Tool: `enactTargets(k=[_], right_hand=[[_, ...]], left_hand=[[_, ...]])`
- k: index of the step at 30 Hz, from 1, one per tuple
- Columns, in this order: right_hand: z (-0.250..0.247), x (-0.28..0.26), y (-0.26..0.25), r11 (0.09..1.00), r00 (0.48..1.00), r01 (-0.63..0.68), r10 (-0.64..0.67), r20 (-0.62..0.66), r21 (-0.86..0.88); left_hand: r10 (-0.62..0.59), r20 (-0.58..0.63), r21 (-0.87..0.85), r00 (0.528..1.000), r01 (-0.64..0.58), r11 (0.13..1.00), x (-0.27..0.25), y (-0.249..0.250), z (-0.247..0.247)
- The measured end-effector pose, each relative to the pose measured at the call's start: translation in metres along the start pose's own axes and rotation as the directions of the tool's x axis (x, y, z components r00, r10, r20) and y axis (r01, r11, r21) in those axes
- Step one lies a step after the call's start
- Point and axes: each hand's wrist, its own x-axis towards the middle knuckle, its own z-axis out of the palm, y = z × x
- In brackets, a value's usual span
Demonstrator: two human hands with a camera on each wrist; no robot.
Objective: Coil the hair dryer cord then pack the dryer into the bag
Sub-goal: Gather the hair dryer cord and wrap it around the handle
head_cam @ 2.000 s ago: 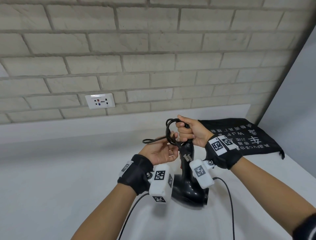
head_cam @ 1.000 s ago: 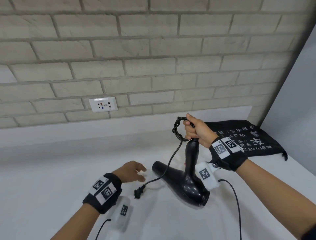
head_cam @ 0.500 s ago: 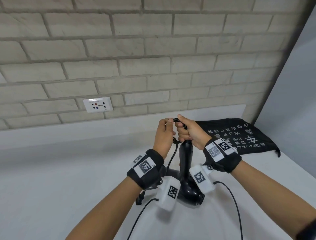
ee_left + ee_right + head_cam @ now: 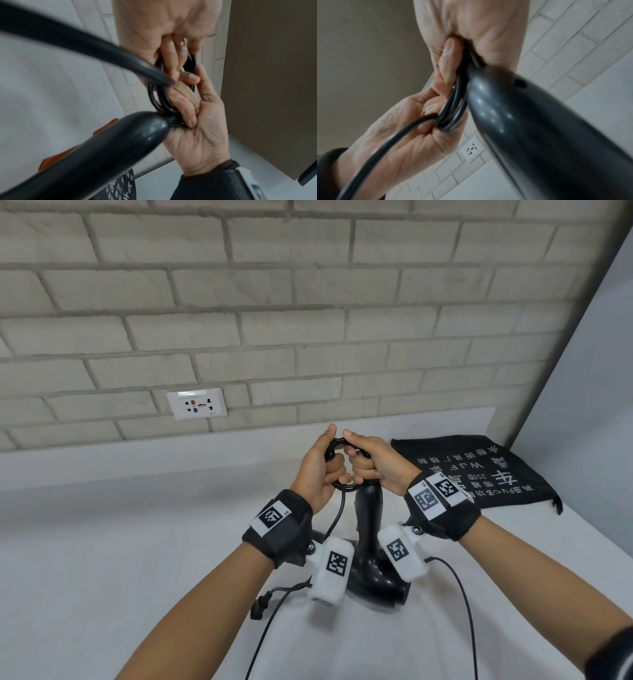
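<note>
A black hair dryer (image 4: pixel 371 546) stands on the white counter with its handle pointing up (image 4: pixel 106 148) (image 4: pixel 539 128). Its black cord is wound into small loops (image 4: pixel 337 448) (image 4: pixel 159 97) (image 4: pixel 453 108) at the handle's top. My right hand (image 4: pixel 371 462) grips the loops against the handle end. My left hand (image 4: pixel 320 470) curls round the same loops and the free cord. The loose end hangs down to the plug (image 4: pixel 260 606) lying on the counter. A flat black bag (image 4: pixel 479 470) with white print lies at the right rear.
A brick wall runs behind the white counter (image 4: pixel 102 542) and carries a white socket plate (image 4: pixel 197 404). A grey side wall (image 4: pixel 582 405) closes the right side. Thin black wrist-camera cables (image 4: pixel 469 611) trail over the counter toward me.
My left hand went down to the counter beside the plug, then came back up to the coil with the cord. The dryer, tilted a second ago, now stands nearly upright.
</note>
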Motion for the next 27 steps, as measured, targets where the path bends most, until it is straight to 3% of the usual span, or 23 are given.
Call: enactTargets(k=[11,17,20,24,27], right_hand=[[0.004,-0.003,0.002,0.998,0.999,0.032,-0.030,-0.042,0.045],[0.005,-0.003,0.003,0.999,0.994,0.043,-0.045,-0.099,-0.020],[0.002,-0.001,0.004,0.999,0.988,0.052,-0.052,-0.145,-0.003],[-0.006,0.001,0.006,0.998,0.976,0.054,-0.050,-0.210,0.014],[-0.011,0.002,0.008,0.997,0.964,0.064,-0.053,-0.261,0.037]], left_hand=[[0.017,-0.100,-0.029,0.995,-0.020,0.999,0.005,0.000,0.002],[0.030,-0.040,0.106,0.999,-0.026,0.994,0.007,-0.003,-0.004],[0.069,-0.102,0.236,0.992,-0.043,0.971,0.000,-0.001,-0.011],[0.177,-0.215,0.546,0.960,-0.032,0.837,-0.018,-0.005,-0.040],[0.076,-0.230,0.791,0.970,0.141,0.595,-0.040,-0.018,-0.076]])
